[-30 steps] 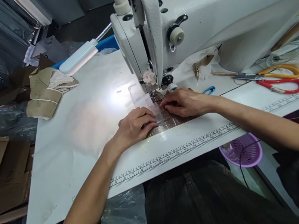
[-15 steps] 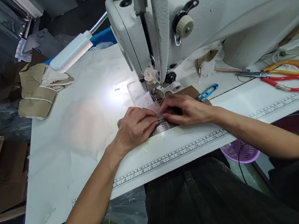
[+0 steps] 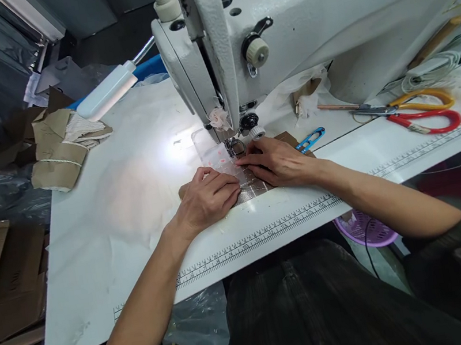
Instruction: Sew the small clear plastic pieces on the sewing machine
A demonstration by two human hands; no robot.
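Observation:
A sheer white fabric piece with pink spots (image 3: 217, 158) lies beneath the presser foot (image 3: 235, 147) of a white sewing machine (image 3: 297, 16). My left hand (image 3: 208, 196) rests at the fabric's near left edge, fingers together and bent, the tips on it and the thumb mostly hidden. From the other side, my right hand (image 3: 283, 161) pinches the fabric edge close to the foot. Under both hands, brown card and a shiny metal plate (image 3: 255, 189) show in part. Blue thread snips (image 3: 310, 140) lie just beyond my right hand.
Scissors with red and orange handles (image 3: 426, 112) lie to the right under the machine arm. A lamp (image 3: 106, 92) lights the table from the left, near a tied brown bundle (image 3: 58, 150). A printed ruler strip (image 3: 246, 246) runs along the front edge. Below hangs a purple basket (image 3: 366, 229).
The view has shifted, so the machine stands further left. My right fingers have parted from my left fingertips and sit nearer the presser foot; more of the plate shows between the hands.

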